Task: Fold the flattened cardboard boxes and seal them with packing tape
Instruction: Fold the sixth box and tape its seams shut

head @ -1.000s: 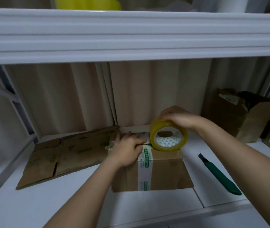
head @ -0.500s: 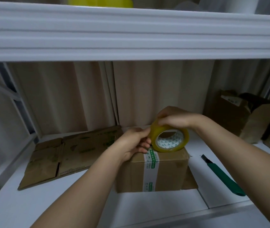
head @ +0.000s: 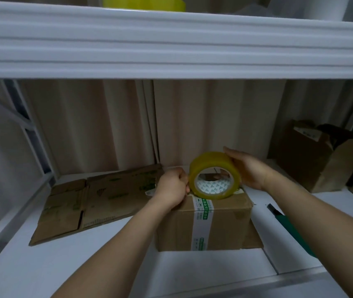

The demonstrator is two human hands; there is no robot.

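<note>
Right hand (head: 246,168): grips tape roll (head: 213,175) from its right side, roll on edge atop box (head: 203,224). Left hand (head: 172,188): fingers curled, pinching at roll's left rim. Box: centre of white shelf (head: 74,261), banded with green-printed tape. Flattened cardboard (head: 89,201): left of box. Green cutter (head: 289,229): right.

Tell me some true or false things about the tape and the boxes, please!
1. The right hand holds the yellow tape roll. True.
2. The tape roll lies on the white shelf. False: it stands on top of the folded box.
3. The green knife lies right of the box. True.
4. The left hand holds the knife. False: it is at the tape roll's edge.
5. Flattened cardboard lies left of the box. True.
</note>
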